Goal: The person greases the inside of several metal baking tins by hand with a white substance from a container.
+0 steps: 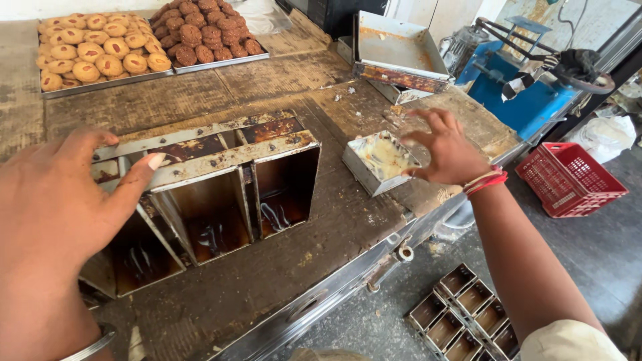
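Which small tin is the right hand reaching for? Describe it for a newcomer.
On the worn wooden table, right of the joined loaf tins, a small square tin sits under the right hand. Unlike those dark, deep tins, it is shallow, single and smeared pale inside.

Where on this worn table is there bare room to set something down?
Bare wood lies between the biscuit trays and the joined loaf tins, and along the front edge below those tins. It is crowded near the small greasy tin by the right hand.

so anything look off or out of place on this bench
Yes: the strapped loaf tins under the left hand lie tipped on their side, openings facing out, insides dark and streaked. Crumbs litter the worn table. More tins sit on the floor. The right hand touches a small smeared tin.
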